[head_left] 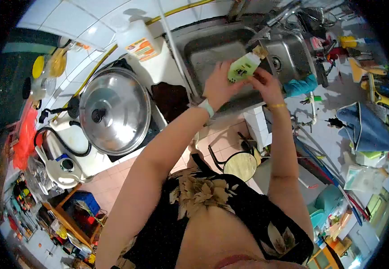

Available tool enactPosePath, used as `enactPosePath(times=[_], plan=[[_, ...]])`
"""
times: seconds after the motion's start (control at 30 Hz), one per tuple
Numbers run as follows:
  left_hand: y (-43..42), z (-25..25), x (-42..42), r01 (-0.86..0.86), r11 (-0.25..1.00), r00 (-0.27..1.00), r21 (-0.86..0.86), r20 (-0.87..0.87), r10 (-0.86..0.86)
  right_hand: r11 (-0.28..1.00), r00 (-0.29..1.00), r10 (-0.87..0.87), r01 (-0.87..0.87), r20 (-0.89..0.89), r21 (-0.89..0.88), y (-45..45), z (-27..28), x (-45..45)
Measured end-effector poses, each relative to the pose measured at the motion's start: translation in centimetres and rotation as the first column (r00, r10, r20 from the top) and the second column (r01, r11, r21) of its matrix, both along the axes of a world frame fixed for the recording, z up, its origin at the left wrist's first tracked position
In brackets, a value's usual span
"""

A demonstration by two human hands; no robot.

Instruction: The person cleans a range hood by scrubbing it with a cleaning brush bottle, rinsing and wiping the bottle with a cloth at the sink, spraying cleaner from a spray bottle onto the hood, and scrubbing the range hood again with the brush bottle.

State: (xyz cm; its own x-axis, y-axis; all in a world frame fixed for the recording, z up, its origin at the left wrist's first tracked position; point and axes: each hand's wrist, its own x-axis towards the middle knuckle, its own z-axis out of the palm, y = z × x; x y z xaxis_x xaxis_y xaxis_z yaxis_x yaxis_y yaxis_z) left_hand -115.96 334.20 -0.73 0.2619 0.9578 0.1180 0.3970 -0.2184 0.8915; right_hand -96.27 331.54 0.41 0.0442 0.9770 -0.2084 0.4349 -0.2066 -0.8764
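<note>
At the left, a large metal lid (122, 96) lies knob upward, presumably so it can be lifted easily. A white jug (141, 44) stands farther back on the worktop (164, 65), near the tiled wall, probably to keep it out of the way. Next comes the sink (203, 48), with the green carton (242, 68) held above its near part, tilted, perhaps so any drips land in the basin. The left hand (221, 81) is closed around the carton's left side, seemingly to steady it; the right hand (267, 86) has bent fingers at its lower right edge, though whether they pinch I cannot tell. Farther right, a teal cloth (300, 85) sits beside the sink, likely for reach.
</note>
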Motion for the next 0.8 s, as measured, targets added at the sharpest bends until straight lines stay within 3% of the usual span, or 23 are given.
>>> enactPosePath(times=[0.13,0.2,0.23,0.3,0.33,0.43,0.47,0.53,0.67,0.73,0.8], plan=[[4.0,-2.6,3.8,0.039,0.999,0.99,0.004,-0.138,-0.038,0.989,0.984,-0.146,0.142,-0.099,-0.041,3.6,-4.3,1.9],[6.4,-4.1,5.0,0.021,0.984,0.994,0.177,-0.105,-0.002,0.971,0.974,-0.226,0.228,-0.029,0.078,5.5,-7.6,2.9],[7.5,-4.5,5.5,0.029,0.983,0.994,0.183,-0.106,-0.01,0.968,0.972,-0.234,0.236,-0.031,0.083,6.4,-8.3,3.0],[9.3,-4.9,6.2,0.038,0.96,0.995,0.276,-0.1,-0.011,0.937,0.83,-0.288,0.348,-0.477,0.039,7.4,-8.7,2.6],[10.1,-5.1,6.5,0.067,0.971,0.979,0.231,-0.203,-0.019,0.928,0.811,-0.318,0.372,-0.491,0.014,7.6,-8.8,2.5],[10.9,-5.2,7.1,0.045,0.937,0.981,0.347,-0.191,0.024,0.903,0.695,-0.351,0.428,-0.627,-0.032,8.1,-8.3,2.2],[11.1,-5.2,7.2,0.059,0.962,0.975,0.267,-0.222,0.001,0.9,0.692,-0.359,0.434,-0.626,-0.036,8.0,-8.5,2.3],[11.0,-5.8,7.0,0.055,0.947,0.976,0.318,-0.215,0.015,0.912,0.595,-0.273,0.409,-0.756,-0.007,7.9,-8.6,2.3],[10.8,-6.6,6.5,0.011,0.896,0.963,0.444,-0.245,0.109,0.906,0.599,-0.274,0.424,-0.752,0.008,8.8,-11.4,1.8],[11.1,-6.5,6.3,0.017,0.906,0.931,0.423,-0.337,0.14,0.896,0.442,-0.306,0.433,-0.843,-0.098,8.5,-10.9,1.3],[11.4,-6.5,6.2,0.022,0.915,0.891,0.402,-0.423,0.165,0.895,0.396,-0.324,0.422,-0.859,-0.143,8.4,-10.7,1.3]])
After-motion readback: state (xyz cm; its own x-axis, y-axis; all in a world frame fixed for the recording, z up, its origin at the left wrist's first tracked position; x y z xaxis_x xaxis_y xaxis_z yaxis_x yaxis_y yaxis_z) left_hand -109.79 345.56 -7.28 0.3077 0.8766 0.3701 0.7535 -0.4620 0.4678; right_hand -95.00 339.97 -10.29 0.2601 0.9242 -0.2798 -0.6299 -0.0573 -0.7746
